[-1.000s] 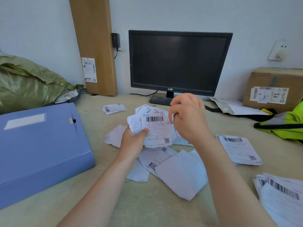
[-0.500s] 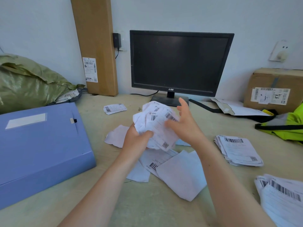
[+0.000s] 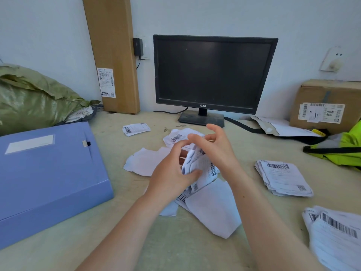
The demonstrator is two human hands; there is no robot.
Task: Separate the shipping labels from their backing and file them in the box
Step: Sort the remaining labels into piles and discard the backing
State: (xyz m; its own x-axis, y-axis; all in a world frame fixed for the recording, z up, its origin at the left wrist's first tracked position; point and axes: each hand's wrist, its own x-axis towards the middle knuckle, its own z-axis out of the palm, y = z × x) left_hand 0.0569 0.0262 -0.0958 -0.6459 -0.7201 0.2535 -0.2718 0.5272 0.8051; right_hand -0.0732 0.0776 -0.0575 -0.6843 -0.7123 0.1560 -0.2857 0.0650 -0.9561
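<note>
My left hand [image 3: 172, 173] grips a crumpled bunch of shipping labels [image 3: 203, 167] over the middle of the table. My right hand [image 3: 214, 147] is against the bunch's right side, its index finger and thumb bent toward the paper, the other fingers spread. Loose white backing sheets [image 3: 214, 210] and labels lie scattered on the table under my hands. The blue file box [image 3: 45, 178] lies closed at the left. A flat stack of labels [image 3: 283, 177] sits to the right, and another stack [image 3: 336, 233] fills the lower right corner.
A black monitor [image 3: 213, 73] stands at the back. A tall cardboard parcel [image 3: 111, 55] leans on the wall, a green sack [image 3: 35, 98] lies far left, a brown carton [image 3: 328, 106] and a yellow-green vest [image 3: 343, 147] at right. One label [image 3: 135, 129] lies alone.
The bunch of labels has come down lower and been crumpled tighter between my hands. My right hand moved from pinching the top of a label to the bunch's side.
</note>
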